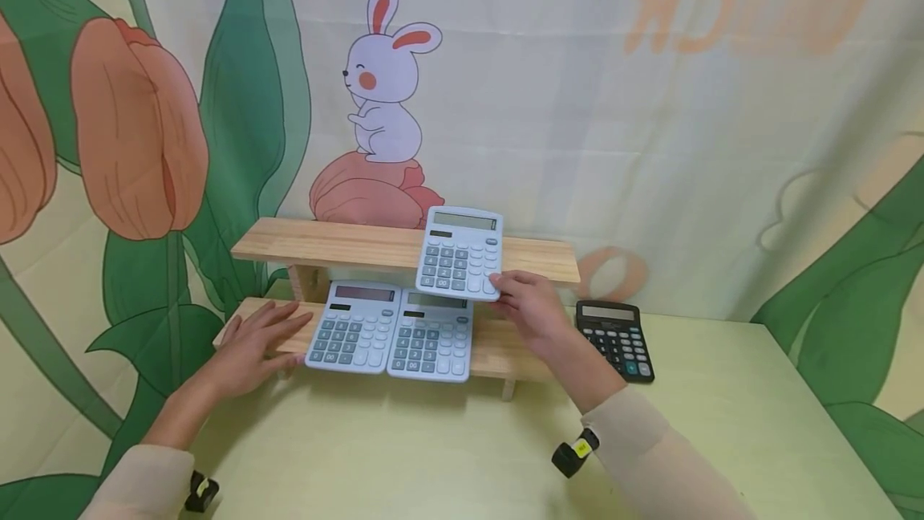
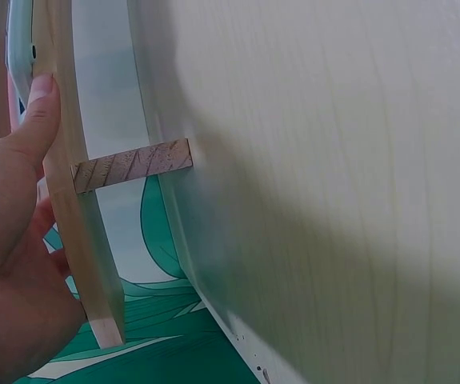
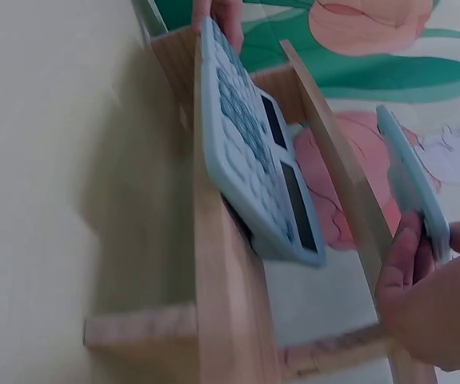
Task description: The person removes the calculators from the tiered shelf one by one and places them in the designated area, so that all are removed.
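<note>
My right hand (image 1: 530, 303) pinches a light-blue calculator (image 1: 462, 251) at its lower right corner. That calculator is tilted up in front of the upper shelf board (image 1: 332, 243), and the right wrist view shows thumb and fingers on opposite faces of it (image 3: 414, 172). Two more light-blue calculators, one on the left (image 1: 354, 327) and one on the right (image 1: 430, 339), lean side by side on the lower shelf board (image 1: 498, 347). My left hand (image 1: 249, 347) rests on the left end of that board, fingers extended, with the thumb (image 2: 42, 112) at its front edge beside the left calculator.
A black calculator (image 1: 617, 339) lies on the pale table (image 1: 404, 456), right of the wooden shelf. Behind the shelf hangs a printed curtain (image 1: 549, 103) with a rabbit and tulips. Short wooden supports (image 2: 134, 166) carry the lower board.
</note>
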`<state>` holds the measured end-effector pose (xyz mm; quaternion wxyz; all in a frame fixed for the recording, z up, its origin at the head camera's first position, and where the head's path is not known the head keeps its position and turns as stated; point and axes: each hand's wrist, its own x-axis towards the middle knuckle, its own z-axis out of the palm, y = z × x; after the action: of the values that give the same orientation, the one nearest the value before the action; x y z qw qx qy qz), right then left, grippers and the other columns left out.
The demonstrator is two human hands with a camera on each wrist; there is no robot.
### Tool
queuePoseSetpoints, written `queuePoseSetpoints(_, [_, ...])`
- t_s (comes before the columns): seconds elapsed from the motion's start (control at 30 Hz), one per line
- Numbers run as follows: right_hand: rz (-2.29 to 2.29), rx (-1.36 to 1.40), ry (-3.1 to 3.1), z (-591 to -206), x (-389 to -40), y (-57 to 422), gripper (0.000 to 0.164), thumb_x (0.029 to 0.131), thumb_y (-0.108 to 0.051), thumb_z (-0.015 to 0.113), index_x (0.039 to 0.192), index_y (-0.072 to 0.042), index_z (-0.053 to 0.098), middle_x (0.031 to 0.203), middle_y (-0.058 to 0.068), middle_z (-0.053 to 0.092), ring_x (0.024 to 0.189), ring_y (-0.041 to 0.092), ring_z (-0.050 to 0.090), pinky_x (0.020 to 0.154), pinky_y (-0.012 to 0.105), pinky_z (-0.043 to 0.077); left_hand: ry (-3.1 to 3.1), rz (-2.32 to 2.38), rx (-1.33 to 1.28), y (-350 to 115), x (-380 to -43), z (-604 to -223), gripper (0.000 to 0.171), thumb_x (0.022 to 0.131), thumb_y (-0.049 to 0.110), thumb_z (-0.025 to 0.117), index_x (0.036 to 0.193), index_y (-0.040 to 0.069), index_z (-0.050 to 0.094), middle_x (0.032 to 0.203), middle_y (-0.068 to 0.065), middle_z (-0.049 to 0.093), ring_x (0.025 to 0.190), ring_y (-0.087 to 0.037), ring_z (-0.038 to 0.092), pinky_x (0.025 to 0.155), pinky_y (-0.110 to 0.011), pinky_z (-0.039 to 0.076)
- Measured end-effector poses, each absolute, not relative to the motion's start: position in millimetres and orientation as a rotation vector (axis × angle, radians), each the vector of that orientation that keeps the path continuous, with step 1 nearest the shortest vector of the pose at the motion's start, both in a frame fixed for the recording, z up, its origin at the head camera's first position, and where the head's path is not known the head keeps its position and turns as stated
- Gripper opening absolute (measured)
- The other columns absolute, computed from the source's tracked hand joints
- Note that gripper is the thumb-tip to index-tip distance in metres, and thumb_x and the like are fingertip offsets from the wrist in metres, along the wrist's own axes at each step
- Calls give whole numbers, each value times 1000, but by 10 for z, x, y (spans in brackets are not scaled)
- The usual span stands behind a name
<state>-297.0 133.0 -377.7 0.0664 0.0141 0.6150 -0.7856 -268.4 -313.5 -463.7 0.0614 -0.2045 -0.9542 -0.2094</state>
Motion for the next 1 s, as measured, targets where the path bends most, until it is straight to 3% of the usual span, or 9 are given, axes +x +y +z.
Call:
queuePoseSetpoints(0.3, [-2247, -155, 2045, -3669, -2893, 2107, 37, 108, -17, 64, 135, 8, 58, 119, 4, 72, 102, 15, 70, 98, 28, 55, -2892, -633, -617, -3126, -2686, -4636, 71, 98, 41, 75, 159, 14, 50, 167, -23, 35, 154, -57, 19, 113, -84, 4])
queuePoseSetpoints(0.63, [-2219, -122, 2180, -3617, -2571, 2972, 57, 105, -28, 70, 145, 7, 50, 130, 1, 65, 110, 13, 67, 98, 21, 54, -2887, -646, -604, -3118, -2666, -4636, 72, 98, 43, 75, 159, 15, 50, 168, -23, 34, 155, -56, 19, 113, -84, 4])
queuePoseSetpoints(0.73, [-2235, -136, 2198, -3689, -2469, 3272, 51, 104, -27, 70, 141, 4, 54, 126, -1, 68, 107, 11, 70, 96, 21, 55, -2887, -640, -606, -3118, -2664, -4641, 72, 98, 43, 75, 159, 15, 50, 167, -23, 35, 154, -56, 19, 113, -84, 4])
queuePoseSetpoints(1.0, [-2397, -106, 2125, -4051, -2307, 4037, 16, 105, -11, 67, 120, -9, 67, 114, -5, 74, 99, 11, 75, 87, 22, 59, -2874, -616, -633, -3150, -2691, -4641, 71, 98, 42, 75, 159, 14, 50, 167, -23, 36, 153, -57, 21, 112, -85, 5])
